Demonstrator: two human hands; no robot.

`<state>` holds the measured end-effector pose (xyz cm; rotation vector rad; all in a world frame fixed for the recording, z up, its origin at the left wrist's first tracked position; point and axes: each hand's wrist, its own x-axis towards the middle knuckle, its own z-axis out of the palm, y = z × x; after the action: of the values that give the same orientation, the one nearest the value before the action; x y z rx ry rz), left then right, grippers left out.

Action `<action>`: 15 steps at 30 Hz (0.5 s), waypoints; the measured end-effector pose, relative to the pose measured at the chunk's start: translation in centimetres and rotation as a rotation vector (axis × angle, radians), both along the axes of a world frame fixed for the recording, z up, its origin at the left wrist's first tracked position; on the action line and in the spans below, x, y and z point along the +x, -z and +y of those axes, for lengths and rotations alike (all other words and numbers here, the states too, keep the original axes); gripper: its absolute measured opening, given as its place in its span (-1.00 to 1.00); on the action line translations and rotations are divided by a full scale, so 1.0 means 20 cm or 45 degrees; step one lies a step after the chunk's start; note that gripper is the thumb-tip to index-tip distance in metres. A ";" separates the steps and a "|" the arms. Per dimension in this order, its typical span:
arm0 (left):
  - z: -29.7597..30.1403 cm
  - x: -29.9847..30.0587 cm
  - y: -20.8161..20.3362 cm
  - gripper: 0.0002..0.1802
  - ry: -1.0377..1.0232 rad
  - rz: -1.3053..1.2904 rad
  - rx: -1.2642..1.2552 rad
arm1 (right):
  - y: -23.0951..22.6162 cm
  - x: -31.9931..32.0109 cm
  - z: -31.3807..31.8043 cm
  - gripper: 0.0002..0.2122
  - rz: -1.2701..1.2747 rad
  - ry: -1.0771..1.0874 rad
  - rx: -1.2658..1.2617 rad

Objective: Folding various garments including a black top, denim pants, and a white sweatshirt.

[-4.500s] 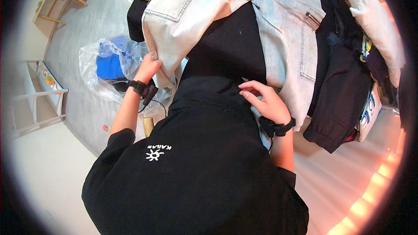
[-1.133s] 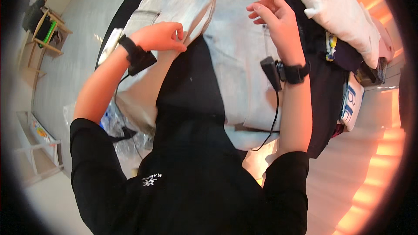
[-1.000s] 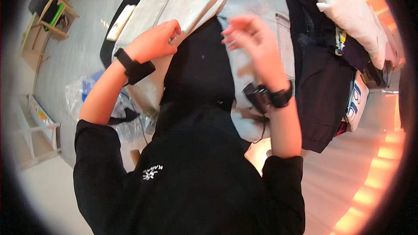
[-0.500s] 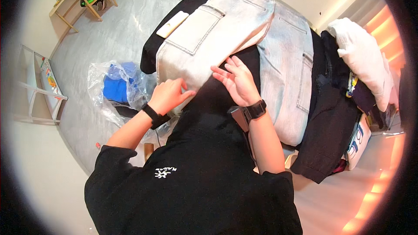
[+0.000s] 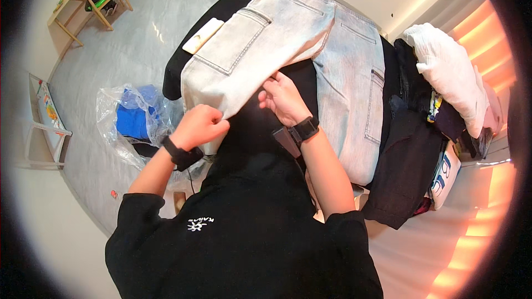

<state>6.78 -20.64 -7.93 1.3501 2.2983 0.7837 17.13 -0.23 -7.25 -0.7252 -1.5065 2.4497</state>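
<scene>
A pair of light-wash jeans lies spread out before me, waistband at the far end, with large stitched pockets on the legs. My left hand is closed on the lower part of the left-lying leg and pinches its fabric. At that leg's inner edge, my right hand has its thumb and forefinger closed on the denim, the other fingers curled. Black cloth shows between the two legs. On the left edge of the jeans rests a flat cream-coloured rectangular object.
To the right lie dark trousers and a pile of clothes topped by a white garment. A clear plastic bag with blue contents sits on the grey floor. A person sits on a wooden chair at the far left.
Both hands have closed on the jeans leg; before, their fingers were more spread. The whole scene has shifted slightly left in view.
</scene>
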 end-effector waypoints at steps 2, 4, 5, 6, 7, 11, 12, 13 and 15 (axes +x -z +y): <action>-0.04 -0.05 -0.03 -0.68 0.060 -0.332 0.067 | 0.00 -0.01 -0.01 -0.76 -0.005 -0.004 0.019; -0.05 -0.09 -0.06 -0.69 0.045 -0.498 0.146 | 0.00 -0.02 -0.03 -0.78 0.014 -0.012 -0.002; -0.06 -0.11 -0.08 -0.69 0.036 -0.663 0.230 | 0.01 -0.03 -0.02 -0.78 0.015 -0.018 -0.005; -0.05 -0.12 -0.10 -0.69 0.035 -0.663 0.229 | 0.02 -0.04 -0.01 -0.79 0.040 -0.044 -0.019; -0.05 -0.14 -0.13 -0.70 0.038 -0.710 0.286 | 0.02 -0.04 -0.01 -0.79 0.065 -0.069 -0.032; -0.05 -0.23 -0.18 -0.68 0.032 -0.566 0.315 | -0.02 0.00 -0.04 -0.79 0.088 0.010 -0.086; -0.05 -0.26 -0.18 -0.67 0.038 -0.454 0.282 | -0.03 0.02 -0.05 -0.79 0.151 0.069 -0.113; -0.06 -0.28 -0.17 -0.65 0.061 -0.376 0.259 | -0.04 0.05 -0.05 -0.78 0.213 0.129 -0.140; -0.08 -0.26 -0.18 -0.64 0.091 -0.438 0.238 | -0.05 0.11 -0.06 -0.77 0.290 0.163 -0.135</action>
<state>1.54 -22.20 -4.40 1.2505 1.9397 1.1322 19.26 -1.34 -6.20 -0.5204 -1.2185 2.4346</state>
